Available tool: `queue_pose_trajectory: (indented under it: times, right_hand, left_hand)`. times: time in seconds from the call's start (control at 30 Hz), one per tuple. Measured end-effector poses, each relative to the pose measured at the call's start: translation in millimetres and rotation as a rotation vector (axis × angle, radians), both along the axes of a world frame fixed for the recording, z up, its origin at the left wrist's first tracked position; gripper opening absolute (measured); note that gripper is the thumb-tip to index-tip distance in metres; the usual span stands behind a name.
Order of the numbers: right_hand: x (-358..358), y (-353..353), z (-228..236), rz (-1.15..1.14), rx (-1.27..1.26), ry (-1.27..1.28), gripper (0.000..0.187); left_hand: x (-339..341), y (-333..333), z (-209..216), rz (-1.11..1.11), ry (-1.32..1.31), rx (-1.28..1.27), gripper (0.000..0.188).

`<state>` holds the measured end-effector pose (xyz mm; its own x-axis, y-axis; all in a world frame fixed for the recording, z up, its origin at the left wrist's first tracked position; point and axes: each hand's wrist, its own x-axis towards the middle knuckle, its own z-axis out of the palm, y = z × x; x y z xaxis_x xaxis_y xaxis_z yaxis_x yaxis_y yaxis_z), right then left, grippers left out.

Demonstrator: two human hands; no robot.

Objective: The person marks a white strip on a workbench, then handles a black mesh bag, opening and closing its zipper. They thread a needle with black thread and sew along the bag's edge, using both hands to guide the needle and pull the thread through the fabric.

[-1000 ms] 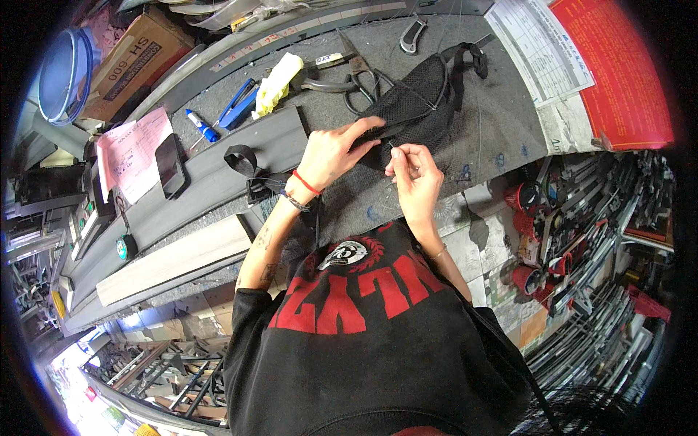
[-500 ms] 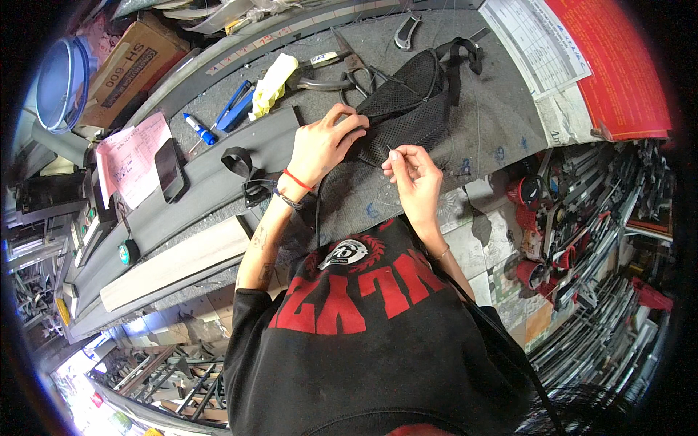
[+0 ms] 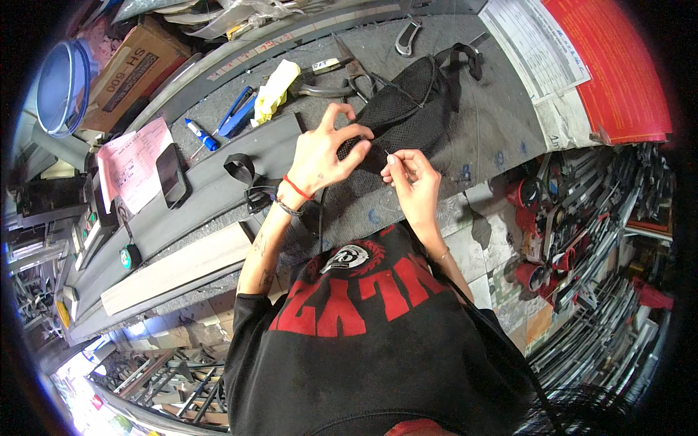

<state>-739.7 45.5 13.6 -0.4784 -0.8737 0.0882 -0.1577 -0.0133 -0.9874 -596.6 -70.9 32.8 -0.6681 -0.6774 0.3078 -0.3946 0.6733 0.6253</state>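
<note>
A black mesh bag (image 3: 400,109) with straps lies bunched on the grey-covered bench. My left hand (image 3: 323,156), wearing a red cord bracelet, has its thumb and bent fingers on the near edge of the bag, pinching the fabric. Close by on the right, my right hand (image 3: 416,174) is closed in a pinch round a thin, shiny needle (image 3: 389,152), whose tip points at that same edge. Any thread on it is too fine to follow. Part of the bag's edge is hidden behind my left fingers.
Beyond the bag lie metal shears (image 3: 354,70) and a grey-handled cutter (image 3: 407,36). To the left are a crumpled yellow cloth (image 3: 278,87), a blue marker (image 3: 201,135), a phone (image 3: 172,176) and a tape measure (image 3: 129,256). A red sheet (image 3: 618,73) covers the right corner.
My left thumb has spread away from the fingers and come down on the bag's near edge. The mesh has shifted and folded a little. My right hand stays almost in place.
</note>
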Motion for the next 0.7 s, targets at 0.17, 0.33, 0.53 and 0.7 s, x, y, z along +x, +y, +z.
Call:
queue_pose_trajectory:
  times: [0.17,0.33,0.53,0.7]
  right_hand:
    - [0.5,-0.8,-0.5,0.005,0.007,-0.008,0.012]
    - [0.7,-0.7,0.1,0.020,0.002,0.034,0.011]
    - [1.2,-0.9,0.9,0.024,0.008,0.080,0.010]
    - [1.1,-1.9,1.7,0.023,0.013,0.095,0.010]
  left_hand:
    - [-1.8,0.3,2.1,-0.037,-0.129,0.094,0.022]
    - [-1.9,-3.5,-9.8,-0.074,-0.008,0.180,0.021]
    - [-0.7,-3.3,-15.9,-0.090,0.059,0.190,0.021]
    - [-0.8,-2.7,-14.8,-0.088,0.068,0.187,0.021]
